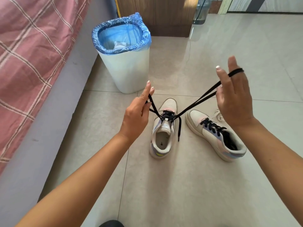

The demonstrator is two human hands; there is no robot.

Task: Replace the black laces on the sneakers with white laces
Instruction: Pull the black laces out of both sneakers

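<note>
Black lace [196,102] on the left sneaker [162,133] is pulled up both ways: left hand [137,115], raised, grip pinched on one loop; right hand [234,99], higher, fingers spread, lace looped over a finger. Right sneaker [216,135] sits beside it on the floor, white lace [218,115] just behind.

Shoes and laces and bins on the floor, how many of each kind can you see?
Shoes: 2, left shoe and right shoe
Black laces: 2, and
White laces: 1 bundle
Bins: 1
Total: 6
</note>
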